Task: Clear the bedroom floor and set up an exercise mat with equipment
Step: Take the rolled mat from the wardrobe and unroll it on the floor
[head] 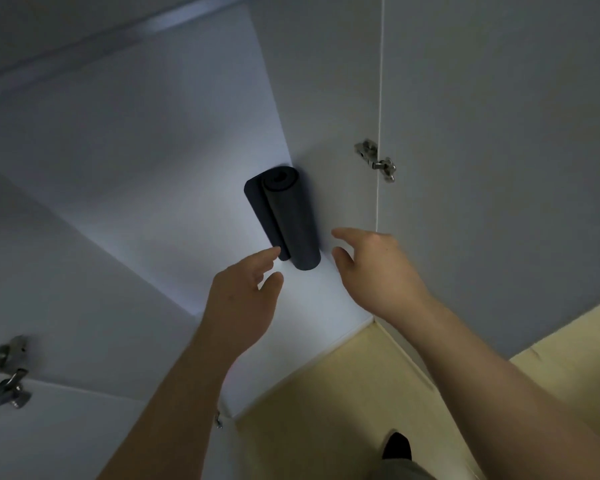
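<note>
Head view, A logging: the rolled mat (286, 216) is apparently standing on end, leaning on a pale side panel (326, 98). It is sitting just ahead of both sets of fingertips, in the gap between them.

B: The left hand (243, 299) is hovering with its fingers (265, 257) loosely spread and the thumb apart. The forefinger tip is lying at the loose outer flap; touching or just short, cannot tell. The right hand (378, 271) is showing its fingers (349, 234) and thumb spread in a wide curve, just beside the roll and not touching. Neither hand is holding anything.

A: Handling, as judgement: it is looking like soft foam, so light, squashy and matte rather than slippery. No strap is showing. The flap is peeling off on the left-finger side, so lifting by the flap alone is likely risking an unroll.

B: Agreeing. Best hold is probably mid-body, with the left fingers pressing the flap against the roll and the right fingers wrapping round from the panel side. The panel is crowding the right fingertips, so tipping the roll clear first is seeming sensible.
</note>
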A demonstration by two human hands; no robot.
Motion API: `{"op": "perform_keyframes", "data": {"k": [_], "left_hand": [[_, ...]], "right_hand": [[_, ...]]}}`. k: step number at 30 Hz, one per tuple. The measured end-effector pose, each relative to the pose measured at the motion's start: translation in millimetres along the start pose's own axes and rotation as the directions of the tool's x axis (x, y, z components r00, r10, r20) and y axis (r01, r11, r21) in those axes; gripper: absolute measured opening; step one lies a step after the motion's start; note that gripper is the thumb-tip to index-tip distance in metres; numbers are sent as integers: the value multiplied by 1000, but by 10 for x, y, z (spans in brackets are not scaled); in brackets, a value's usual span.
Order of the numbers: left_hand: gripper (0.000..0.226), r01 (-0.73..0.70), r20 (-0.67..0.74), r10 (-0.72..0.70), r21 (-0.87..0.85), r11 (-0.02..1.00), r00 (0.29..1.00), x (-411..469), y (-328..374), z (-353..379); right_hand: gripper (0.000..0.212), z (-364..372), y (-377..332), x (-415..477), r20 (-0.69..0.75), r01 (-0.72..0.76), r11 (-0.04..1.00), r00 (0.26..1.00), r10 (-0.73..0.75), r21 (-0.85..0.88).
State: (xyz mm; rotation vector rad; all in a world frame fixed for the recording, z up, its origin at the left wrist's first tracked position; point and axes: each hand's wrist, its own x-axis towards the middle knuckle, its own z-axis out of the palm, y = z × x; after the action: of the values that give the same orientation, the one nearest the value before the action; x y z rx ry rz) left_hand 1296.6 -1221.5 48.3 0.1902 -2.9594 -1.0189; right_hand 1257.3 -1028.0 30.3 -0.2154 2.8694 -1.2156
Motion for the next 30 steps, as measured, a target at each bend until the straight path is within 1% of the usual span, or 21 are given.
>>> {"op": "perform_keyframes", "data": {"k": [2,6,8,12,15,18,20,23,26,28,30], "left_hand": [[41,35,-18,-35,-18,999,999,140,-25,61],[40,126,-86,-136,-120,985,987,382,-110,183],[39,153,-94,-166,-132,979,982,469,-175,258],[39,178,-63,-183,-81,981,981,775,-332,355],[38,161,-51,-165,-81,984,985,1128,-496,399],[36,116,-9,-117,-83,990,993,1531,-685,462],[36,80,18,-80,-28,996,997,1851,-841,512],[35,15,52,-17,41,999,998,2401,-1118,628],[37,-48,93,39,96,994,995,2981,-1358,685],[38,-84,111,70,125,989,991,3350,-1507,722],[39,-97,130,78,152,984,989,3674,-1639,795]], "right_hand": [[41,60,94,186,7,-3,1000,1000,3,23],[35,211,227,511,37,0,1000,999,-1,13],[30,282,269,630,63,-15,1000,998,14,19],[33,441,319,866,104,-28,1000,994,29,-2],[34,660,345,1099,122,-45,998,991,49,-39],[28,903,419,1339,145,-53,990,987,72,-131],[23,1062,450,1491,177,-54,982,980,87,-182],[15,1422,527,1807,145,-97,983,982,120,-156],[33,1871,595,2182,85,-166,984,982,171,-61],[46,2106,584,2410,75,-212,977,975,211,10],[52,2243,575,2582,87,-255,965,964,250,55]]}}
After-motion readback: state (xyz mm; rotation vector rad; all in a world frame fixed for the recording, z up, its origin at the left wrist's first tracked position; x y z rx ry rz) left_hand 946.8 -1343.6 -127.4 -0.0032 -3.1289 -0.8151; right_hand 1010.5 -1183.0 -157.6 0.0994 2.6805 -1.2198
